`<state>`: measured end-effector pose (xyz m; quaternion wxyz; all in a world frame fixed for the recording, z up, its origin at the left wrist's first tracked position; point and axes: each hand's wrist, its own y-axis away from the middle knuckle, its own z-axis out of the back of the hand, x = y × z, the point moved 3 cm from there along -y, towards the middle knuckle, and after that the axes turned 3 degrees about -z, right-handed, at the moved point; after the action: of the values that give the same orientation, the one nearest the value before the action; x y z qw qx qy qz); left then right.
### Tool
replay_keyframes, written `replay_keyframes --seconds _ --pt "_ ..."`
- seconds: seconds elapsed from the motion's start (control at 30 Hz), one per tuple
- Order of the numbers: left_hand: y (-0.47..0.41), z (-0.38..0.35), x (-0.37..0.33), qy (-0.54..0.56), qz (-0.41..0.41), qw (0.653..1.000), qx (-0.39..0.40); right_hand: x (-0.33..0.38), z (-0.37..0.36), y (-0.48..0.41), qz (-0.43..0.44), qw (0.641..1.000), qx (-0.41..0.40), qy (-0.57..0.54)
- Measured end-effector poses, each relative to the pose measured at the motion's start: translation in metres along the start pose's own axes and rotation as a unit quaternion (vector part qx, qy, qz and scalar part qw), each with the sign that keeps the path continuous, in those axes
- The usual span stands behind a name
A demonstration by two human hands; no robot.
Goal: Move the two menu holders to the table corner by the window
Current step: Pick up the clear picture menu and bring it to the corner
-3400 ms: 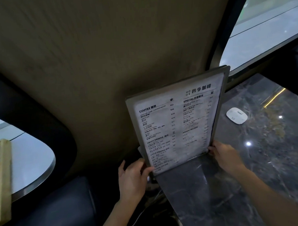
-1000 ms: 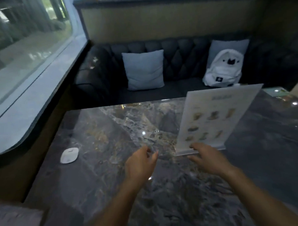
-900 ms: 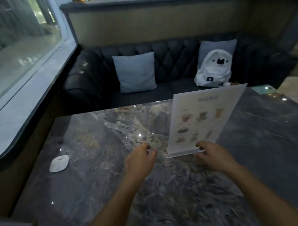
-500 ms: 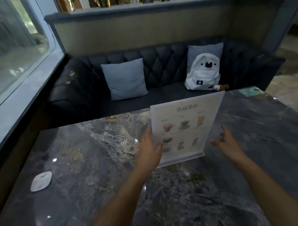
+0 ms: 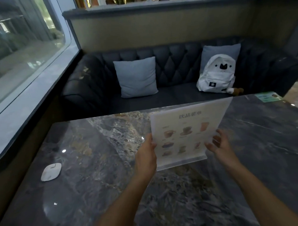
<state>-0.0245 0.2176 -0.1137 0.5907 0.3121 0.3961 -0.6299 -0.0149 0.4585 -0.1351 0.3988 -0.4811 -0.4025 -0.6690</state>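
Note:
A clear acrylic menu holder [image 5: 185, 133] with a pale sheet of drink pictures stands upright near the middle of the dark marble table [image 5: 97, 192]. My left hand [image 5: 146, 155] grips its left edge, thumb on the front face. My right hand [image 5: 218, 145] is at its right edge with fingers spread and curled around it; a firm grip is not clear. The other menu holder is out of view. The window [image 5: 22, 46] runs along the left side of the table.
A small white rounded device [image 5: 51, 171] lies on the table near the window side. Beyond the table is a dark tufted sofa [image 5: 169, 93] with a grey cushion [image 5: 136, 77] and a white backpack [image 5: 215, 74]. A green card [image 5: 268, 97] lies at the far right table corner.
My view turned from the first, dark-framed menu holder to the table's middle. My left hand went from open above the table to gripping the clear holder's left edge; my right hand moved to its right edge.

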Motion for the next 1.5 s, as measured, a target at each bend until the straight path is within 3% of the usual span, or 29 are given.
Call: replay_keyframes --seconds 0.4,0.63,0.77,1.13,1.27,1.5 --pt "0.014 0.122 0.043 -0.006 0.035 0.99 -0.136 0.052 -0.136 0.006 0.042 0.99 0.132 -0.034" --pt "0.04 0.228 0.083 0.002 0.088 0.964 -0.25 0.08 -0.261 0.039 0.055 0.964 0.258 -0.036" --pt "0.062 0.278 0.114 -0.051 0.118 0.944 -0.305 0.092 -0.326 0.066 0.062 0.94 0.335 -0.038" --pt "0.109 0.341 0.167 -0.108 0.139 0.911 -0.372 0.101 -0.44 0.108 0.039 0.911 0.409 -0.039" --pt "0.117 0.347 0.181 -0.102 0.17 0.914 -0.355 0.094 -0.455 0.117 0.003 0.908 0.416 -0.04" --pt "0.123 0.375 0.15 -0.175 0.108 0.903 -0.377 0.092 -0.468 0.114 0.005 0.914 0.402 -0.046"
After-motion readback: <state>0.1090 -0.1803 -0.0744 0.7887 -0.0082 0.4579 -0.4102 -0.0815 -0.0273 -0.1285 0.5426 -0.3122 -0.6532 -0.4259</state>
